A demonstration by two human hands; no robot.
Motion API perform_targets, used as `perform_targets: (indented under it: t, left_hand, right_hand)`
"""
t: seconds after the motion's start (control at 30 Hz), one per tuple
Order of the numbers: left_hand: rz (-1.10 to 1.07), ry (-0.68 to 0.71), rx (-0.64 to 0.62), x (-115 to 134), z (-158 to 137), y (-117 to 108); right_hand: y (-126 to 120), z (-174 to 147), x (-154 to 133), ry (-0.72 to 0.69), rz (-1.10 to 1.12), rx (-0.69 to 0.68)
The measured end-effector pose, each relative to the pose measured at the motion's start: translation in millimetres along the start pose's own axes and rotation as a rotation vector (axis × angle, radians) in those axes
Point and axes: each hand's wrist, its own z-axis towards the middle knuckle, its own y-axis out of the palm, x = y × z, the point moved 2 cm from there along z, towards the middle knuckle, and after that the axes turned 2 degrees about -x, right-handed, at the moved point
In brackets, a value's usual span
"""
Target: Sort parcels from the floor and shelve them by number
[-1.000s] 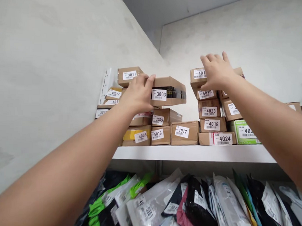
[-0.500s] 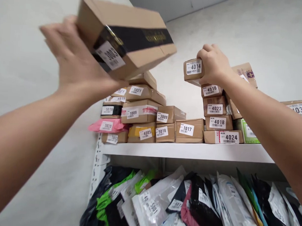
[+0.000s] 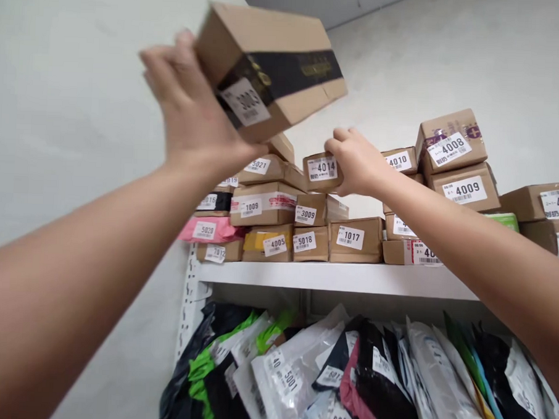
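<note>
My left hand (image 3: 195, 107) grips the near end of a large brown cardboard box (image 3: 307, 102) with a black band and a label reading 3003. The box is tilted, raised above the stacks at the left end of the shelf. My right hand (image 3: 358, 163) is closed on a small cardboard box (image 3: 322, 172) labelled 4014, just above the box marked 3009 (image 3: 311, 209); whether they touch I cannot tell. Below is the box marked 1017 (image 3: 356, 239). Right of my right hand stands a stack topped by the box marked 4010 (image 3: 399, 159).
A white metal shelf (image 3: 332, 278) bears several labelled boxes, among them 4008 (image 3: 452, 140) and 4009 (image 3: 470, 187). A pink parcel (image 3: 214, 229) overhangs its left end. Underneath, bagged parcels (image 3: 281, 376) stand packed together. Pale walls (image 3: 102, 134) rise at the left and behind.
My right hand has carried the box marked 4014 left and down, from above the 4010 stack to above box 3009. The larger box in my left hand appears farther right, partly as the view shifts.
</note>
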Motion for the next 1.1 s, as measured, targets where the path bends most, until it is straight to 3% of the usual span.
perform_targets:
  t: [0.2, 0.4, 0.57, 0.7, 0.9, 1.1]
  left_hand:
    - [-0.055, 0.087, -0.212, 32, -8, 37]
    - [-0.088, 0.107, -0.17, 31, 3, 79]
    - [-0.176, 0.077, -0.138, 30, 4, 81]
    - [-0.157, 0.086, -0.156, 28, 6, 81]
    - [0.019, 0.173, -0.341, 28, 5, 112]
    - [0.157, 0.261, -0.604, 23, -4, 135]
  right_hand:
    - [17, -14, 24, 0.09, 0.056, 0.037]
    - [14, -25, 33, 0.148, 0.042, 0.015]
    - [8, -23, 39, 0.119, 0.065, 0.051]
    - [9, -24, 35, 0.089, 0.019, -0.023]
    - [23, -36, 11, 0.033, -0.143, -0.284]
    - [24, -42, 13, -0.113, -0.243, -0.304]
